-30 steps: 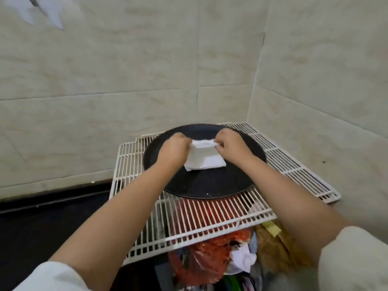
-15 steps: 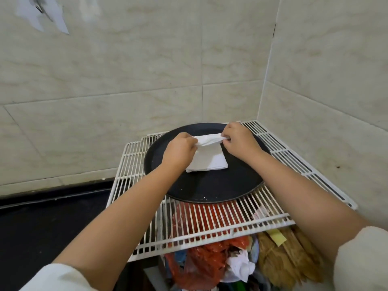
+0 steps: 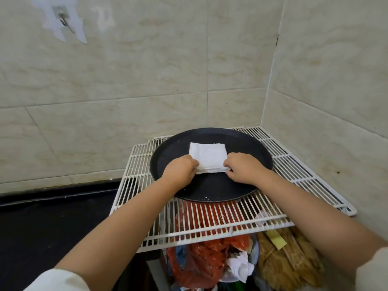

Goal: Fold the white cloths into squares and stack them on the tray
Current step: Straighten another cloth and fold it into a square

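**Both hands on the folded cloth, on the black tray**

My left hand (image 3: pixel 181 171) has its fingers curled in against the near left corner of the folded white cloth (image 3: pixel 207 157), gripping its edge. My right hand (image 3: pixel 241 169) does the same at the near right corner, fingers bent and pinching the layered edge where the folds show as thin stacked lines. Knuckles of both hands face up, and the fingertips themselves are tucked under or behind the cloth, so I cannot tell exactly how deep they reach.

The cloth is a neat square, several layers thick along its near side. Its far part lies flat in the middle of the round black tray (image 3: pixel 247 143); the near edge sits between my two hands, perhaps lifted slightly off the tray, though the angle makes that hard to judge.

The tray rests on a white wire rack (image 3: pixel 279 162) pushed into the corner of two beige tiled walls (image 3: pixel 147 85). My forearms reach in over the rack's front edge, with pale sleeves at the bottom of the view.

Beneath the rack I see a red plastic bag (image 3: pixel 199 261) with crumpled paper in it, and a bundle of straw-coloured sticks (image 3: pixel 291 261) to its right. A metal hook (image 3: pixel 63 18) is stuck high on the left wall.
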